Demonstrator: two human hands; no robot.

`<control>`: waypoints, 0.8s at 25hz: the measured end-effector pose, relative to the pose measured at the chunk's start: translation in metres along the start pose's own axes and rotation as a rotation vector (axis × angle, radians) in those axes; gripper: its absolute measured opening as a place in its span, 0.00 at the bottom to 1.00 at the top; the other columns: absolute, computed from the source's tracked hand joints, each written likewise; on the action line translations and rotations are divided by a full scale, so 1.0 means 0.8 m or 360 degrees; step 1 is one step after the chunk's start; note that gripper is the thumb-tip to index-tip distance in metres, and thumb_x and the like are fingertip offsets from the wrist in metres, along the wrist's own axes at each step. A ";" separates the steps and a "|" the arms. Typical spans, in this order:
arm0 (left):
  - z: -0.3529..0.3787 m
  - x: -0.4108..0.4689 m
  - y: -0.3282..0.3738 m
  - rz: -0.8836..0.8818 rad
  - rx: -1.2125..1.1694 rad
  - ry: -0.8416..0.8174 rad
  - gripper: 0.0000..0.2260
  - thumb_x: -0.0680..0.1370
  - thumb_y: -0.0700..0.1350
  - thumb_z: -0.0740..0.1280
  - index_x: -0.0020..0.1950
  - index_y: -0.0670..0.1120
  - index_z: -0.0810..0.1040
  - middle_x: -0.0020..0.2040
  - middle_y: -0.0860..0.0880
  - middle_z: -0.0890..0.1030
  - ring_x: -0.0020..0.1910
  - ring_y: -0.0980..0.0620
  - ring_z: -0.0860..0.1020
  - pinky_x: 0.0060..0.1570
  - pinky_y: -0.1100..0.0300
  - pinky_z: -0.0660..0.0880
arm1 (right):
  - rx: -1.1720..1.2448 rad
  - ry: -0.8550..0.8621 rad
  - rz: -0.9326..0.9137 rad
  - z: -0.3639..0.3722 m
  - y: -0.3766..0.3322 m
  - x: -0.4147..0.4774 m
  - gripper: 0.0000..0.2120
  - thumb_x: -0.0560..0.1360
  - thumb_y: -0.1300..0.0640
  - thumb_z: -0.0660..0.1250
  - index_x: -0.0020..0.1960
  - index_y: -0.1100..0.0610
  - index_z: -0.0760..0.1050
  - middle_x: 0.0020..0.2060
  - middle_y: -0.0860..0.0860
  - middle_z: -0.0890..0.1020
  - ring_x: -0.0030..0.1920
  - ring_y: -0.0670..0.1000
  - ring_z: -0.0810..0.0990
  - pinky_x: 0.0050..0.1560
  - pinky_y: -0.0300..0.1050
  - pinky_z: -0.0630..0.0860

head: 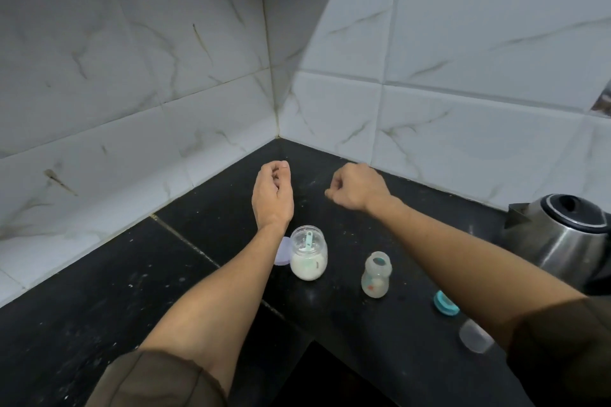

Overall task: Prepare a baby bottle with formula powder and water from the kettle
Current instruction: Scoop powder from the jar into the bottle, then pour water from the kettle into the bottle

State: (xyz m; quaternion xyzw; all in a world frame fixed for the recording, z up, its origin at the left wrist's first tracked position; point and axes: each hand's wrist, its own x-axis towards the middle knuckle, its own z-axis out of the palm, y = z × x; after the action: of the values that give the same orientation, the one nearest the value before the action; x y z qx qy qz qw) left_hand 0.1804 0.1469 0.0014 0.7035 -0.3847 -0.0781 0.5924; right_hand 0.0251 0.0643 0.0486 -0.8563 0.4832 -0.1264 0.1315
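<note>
While both fists hover empty, the bottle (376,274) stands nearer.

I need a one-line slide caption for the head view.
Both loosely closed hands, left and right, hover above open glass powder jar, uncapped baby bottle, steel kettle.

Counter (231,208) corner open — jar (308,253), bottle (377,274), kettle (558,235) crowd nearer side.
</note>
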 end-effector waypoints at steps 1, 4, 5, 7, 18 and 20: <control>0.014 -0.005 0.013 0.0047 -0.0007 -0.0024 0.12 0.85 0.57 0.59 0.58 0.53 0.78 0.51 0.56 0.81 0.48 0.60 0.78 0.48 0.67 0.70 | 0.0070 0.0106 0.0048 -0.020 0.014 -0.004 0.07 0.75 0.49 0.71 0.44 0.51 0.84 0.44 0.50 0.86 0.48 0.55 0.83 0.48 0.46 0.79; 0.070 -0.026 0.058 0.0194 -0.0035 -0.0174 0.11 0.84 0.54 0.62 0.61 0.50 0.79 0.53 0.55 0.81 0.48 0.62 0.77 0.49 0.70 0.70 | 0.0239 0.0385 0.0248 -0.072 0.066 -0.026 0.08 0.76 0.53 0.68 0.47 0.53 0.86 0.41 0.50 0.83 0.45 0.55 0.80 0.44 0.44 0.75; 0.090 -0.036 0.072 0.0209 -0.0054 -0.0260 0.12 0.84 0.53 0.63 0.63 0.49 0.79 0.53 0.55 0.81 0.48 0.61 0.78 0.51 0.68 0.71 | 0.0294 0.0464 0.0315 -0.085 0.084 -0.034 0.08 0.75 0.54 0.67 0.47 0.54 0.86 0.39 0.50 0.83 0.45 0.56 0.81 0.43 0.44 0.74; 0.140 -0.068 0.106 0.0189 -0.0089 -0.0499 0.15 0.84 0.54 0.62 0.66 0.49 0.77 0.54 0.54 0.81 0.51 0.58 0.78 0.56 0.61 0.74 | 0.0343 0.0604 0.0459 -0.109 0.131 -0.058 0.09 0.75 0.56 0.66 0.48 0.54 0.85 0.41 0.50 0.84 0.47 0.56 0.83 0.42 0.44 0.74; 0.312 -0.232 0.195 -0.0340 -0.0021 -0.1449 0.31 0.83 0.66 0.49 0.73 0.47 0.75 0.71 0.49 0.76 0.70 0.46 0.73 0.69 0.49 0.68 | 0.0012 0.0507 0.1255 -0.167 0.365 -0.206 0.29 0.81 0.41 0.60 0.74 0.59 0.69 0.71 0.61 0.73 0.70 0.64 0.72 0.67 0.58 0.70; 0.336 -0.245 0.195 -0.0444 -0.0002 -0.1551 0.44 0.74 0.75 0.45 0.76 0.48 0.73 0.74 0.49 0.75 0.72 0.46 0.72 0.74 0.46 0.66 | 0.0075 0.0378 0.1349 -0.158 0.392 -0.223 0.36 0.81 0.32 0.55 0.75 0.59 0.67 0.71 0.60 0.72 0.71 0.64 0.71 0.67 0.60 0.70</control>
State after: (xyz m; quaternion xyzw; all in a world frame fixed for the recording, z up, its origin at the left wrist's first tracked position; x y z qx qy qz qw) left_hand -0.1771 0.0631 -0.0038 0.6297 -0.5188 -0.4760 0.3282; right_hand -0.3563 0.0485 0.0415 -0.5588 0.8004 -0.1699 0.1349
